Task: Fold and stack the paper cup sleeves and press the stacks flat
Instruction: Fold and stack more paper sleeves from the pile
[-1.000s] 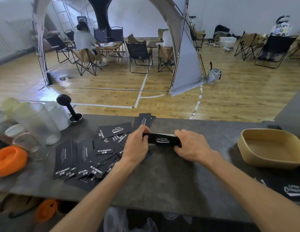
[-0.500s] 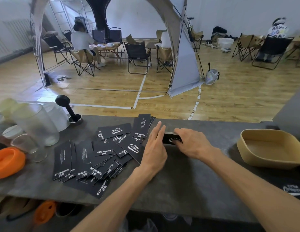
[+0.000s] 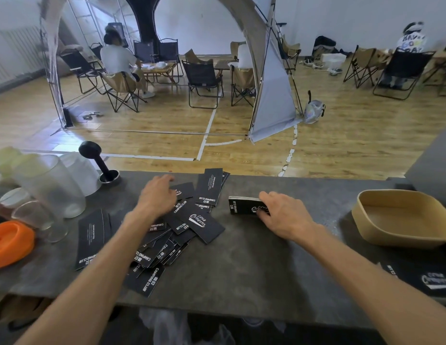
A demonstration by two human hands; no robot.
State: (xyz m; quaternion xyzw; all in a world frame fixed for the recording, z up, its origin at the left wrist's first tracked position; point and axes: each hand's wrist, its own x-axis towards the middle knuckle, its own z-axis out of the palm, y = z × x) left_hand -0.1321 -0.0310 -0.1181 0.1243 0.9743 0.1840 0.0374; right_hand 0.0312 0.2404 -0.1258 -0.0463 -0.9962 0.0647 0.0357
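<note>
A small stack of folded black cup sleeves [image 3: 243, 205] lies on the grey counter [image 3: 241, 265]. My right hand [image 3: 284, 215] holds its right end, thumb on the near side and fingers over the top. To the left, several loose black sleeves [image 3: 199, 220] with white print lie scattered in a messy pile. My left hand [image 3: 158, 195] hovers over the far part of that pile with relaxed fingers, above one sleeve [image 3: 184, 191]; I cannot tell whether it touches it.
A tan tray [image 3: 401, 217] sits at the right, with more black sleeves [image 3: 431, 280] in front of it. Frosted cups [image 3: 50, 185], a black tamper [image 3: 97, 160] and an orange dish [image 3: 10, 242] crowd the left end. Beyond the counter lie a wooden floor and folding chairs.
My left hand left the stack and swung left over the loose pile. My right hand stays on the stack, which now lies flat on the counter.
</note>
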